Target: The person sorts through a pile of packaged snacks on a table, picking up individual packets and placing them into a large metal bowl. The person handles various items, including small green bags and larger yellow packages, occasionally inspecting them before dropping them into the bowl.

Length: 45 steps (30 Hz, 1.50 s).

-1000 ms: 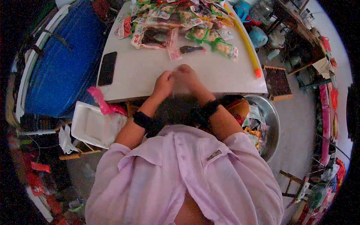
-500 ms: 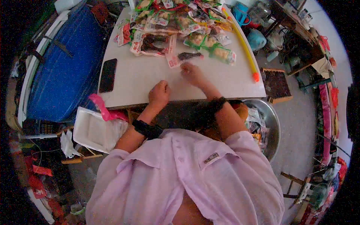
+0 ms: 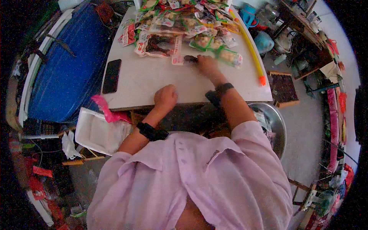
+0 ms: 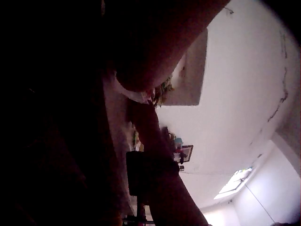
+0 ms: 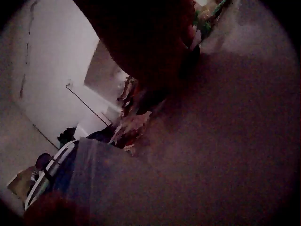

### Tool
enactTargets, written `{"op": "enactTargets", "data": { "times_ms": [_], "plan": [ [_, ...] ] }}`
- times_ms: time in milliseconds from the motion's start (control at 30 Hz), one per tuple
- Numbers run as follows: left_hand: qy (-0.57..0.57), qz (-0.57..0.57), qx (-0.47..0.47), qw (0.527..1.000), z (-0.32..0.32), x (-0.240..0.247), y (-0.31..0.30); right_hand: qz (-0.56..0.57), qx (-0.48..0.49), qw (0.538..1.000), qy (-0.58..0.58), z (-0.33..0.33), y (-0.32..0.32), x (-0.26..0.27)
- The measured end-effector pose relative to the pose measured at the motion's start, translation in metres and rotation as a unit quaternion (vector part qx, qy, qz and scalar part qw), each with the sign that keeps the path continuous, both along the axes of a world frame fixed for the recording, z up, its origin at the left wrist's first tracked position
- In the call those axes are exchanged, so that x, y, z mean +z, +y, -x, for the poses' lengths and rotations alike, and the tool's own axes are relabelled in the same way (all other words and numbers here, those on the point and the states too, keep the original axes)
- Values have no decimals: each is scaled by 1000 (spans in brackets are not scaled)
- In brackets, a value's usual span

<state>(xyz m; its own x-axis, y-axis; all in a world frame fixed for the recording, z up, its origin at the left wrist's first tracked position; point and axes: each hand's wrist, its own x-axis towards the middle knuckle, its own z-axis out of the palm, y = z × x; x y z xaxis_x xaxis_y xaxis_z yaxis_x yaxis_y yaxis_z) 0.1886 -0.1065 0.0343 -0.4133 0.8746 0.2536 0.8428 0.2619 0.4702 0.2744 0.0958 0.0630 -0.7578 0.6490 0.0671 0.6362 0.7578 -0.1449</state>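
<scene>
My right hand (image 3: 209, 66) is over the near side of the packet pile, its fingers curled at the right end of a clear packet with a dark drumstick (image 3: 189, 58). The fingers cover that end of the packet. My left hand (image 3: 166, 96) is curled near the table's front edge. From the right wrist, a clear plastic bag (image 5: 96, 165) shows as a see-through sheet reaching out from the left hand (image 5: 54, 207). In the left wrist view, pale film shows beneath the dark left hand (image 4: 155, 70).
Packets (image 3: 168, 19) are heaped at the back of the white table (image 3: 138, 82). A phone (image 3: 112, 76) lies left, a yellow tube (image 3: 249, 42) along the right edge. Below stand a white foam box (image 3: 90, 132) and a metal basin (image 3: 281, 132); a blue tub (image 3: 63, 73) is at left.
My hands were together near the front edge, then separated. The right hand has gone forward to the drumstick packet, while the left has stayed near the edge.
</scene>
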Motion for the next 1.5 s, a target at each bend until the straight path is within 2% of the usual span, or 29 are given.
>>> {"op": "enactTargets", "data": {
  "times_ms": [133,233,333,433,533,633,733,767,833,900,967,1000,1033,1133,1233,1267,1367,1500],
  "plan": [
    [-30,-9,7,999,1,-1,0,42,-2,998,-43,-24,-8,4],
    [-9,-8,29,1000,0,1,5,86,30,995,25,-59,-19,8],
    [1,27,21,999,0,4,4,156,35,986,-39,-74,-15,3],
    [4,31,11,999,-1,3,4,45,-32,997,58,-89,-21,-5],
    [23,-8,9,1000,-1,-1,4,-49,-72,992,94,-89,-25,-14],
    [29,-47,19,998,-1,-5,5,-3,-86,996,16,-85,-21,-10],
    [15,4,21,1000,-3,0,4,42,-85,995,-33,-82,-22,3],
    [8,9,28,1000,-3,1,4,77,-53,995,36,-85,-17,-7],
    [-8,21,46,999,-2,4,6,146,15,974,173,-93,-9,-30],
    [-26,27,53,998,-4,12,6,35,105,969,220,-103,-16,-30],
    [-41,20,51,998,-4,12,7,147,79,912,374,-111,-37,-14],
    [-48,9,45,998,-4,10,9,306,5,818,486,-113,-51,-4],
    [-54,-2,40,998,-4,8,10,449,-70,682,573,-116,-62,5],
    [-70,3,38,997,-8,9,18,460,-85,697,544,-130,-78,24],
    [-68,28,58,996,-11,6,25,412,-121,750,504,-136,-96,27],
    [-75,31,54,995,-11,5,26,429,-114,731,518,-136,-94,18],
    [-96,27,37,994,-12,4,24,419,-135,749,496,-140,-97,19],
    [-110,12,14,994,-8,-5,24,438,-134,724,516,-143,-86,8]
  ]
}}
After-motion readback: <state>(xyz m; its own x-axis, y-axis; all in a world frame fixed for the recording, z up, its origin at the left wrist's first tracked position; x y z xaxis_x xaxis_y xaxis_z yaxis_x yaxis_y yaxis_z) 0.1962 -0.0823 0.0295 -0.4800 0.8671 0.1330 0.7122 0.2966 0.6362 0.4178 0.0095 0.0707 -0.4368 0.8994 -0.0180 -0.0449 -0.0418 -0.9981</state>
